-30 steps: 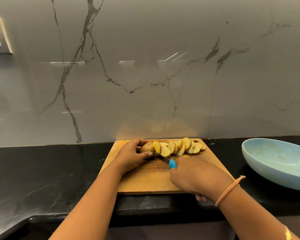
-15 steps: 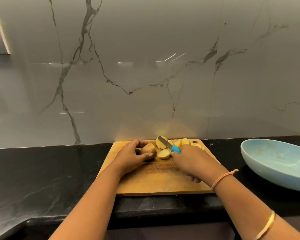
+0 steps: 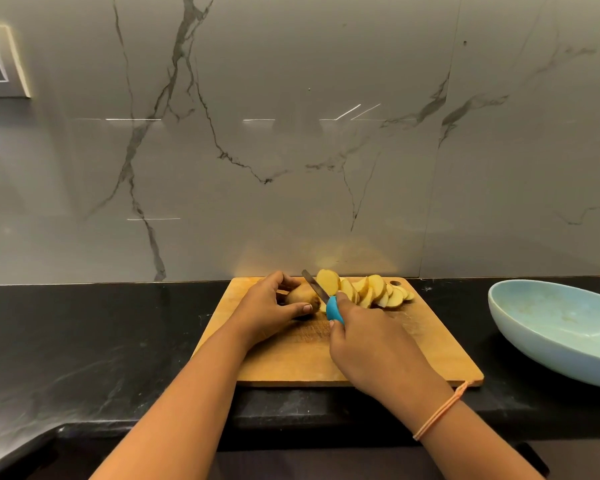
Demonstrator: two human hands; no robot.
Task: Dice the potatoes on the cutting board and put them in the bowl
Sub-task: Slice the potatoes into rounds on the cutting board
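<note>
A wooden cutting board (image 3: pixel 291 362) lies on the black counter against the wall. My left hand (image 3: pixel 267 311) grips the brown uncut end of a potato (image 3: pixel 300 294) near the board's far edge. My right hand (image 3: pixel 368 348) holds a knife with a blue handle (image 3: pixel 334 308); its blade (image 3: pixel 314 285) angles up and left, resting against the potato's cut face. A fresh slice (image 3: pixel 328 280) leans on the blade's right side. Several more yellow slices (image 3: pixel 378 292) fan out toward the board's far right corner. A pale blue bowl (image 3: pixel 551 332) sits to the right of the board, holding no potato.
The grey marble backsplash (image 3: pixel 291 150) rises right behind the board. The black counter (image 3: pixel 84 341) stretches left of the board, and its front edge runs under my forearms. A framed panel (image 3: pixel 0 62) hangs on the wall at the upper left.
My right hand swung the knife from low beside the slices up to the potato's cut face, and a new slice now stands against the blade. My left hand kept hold of the potato.
</note>
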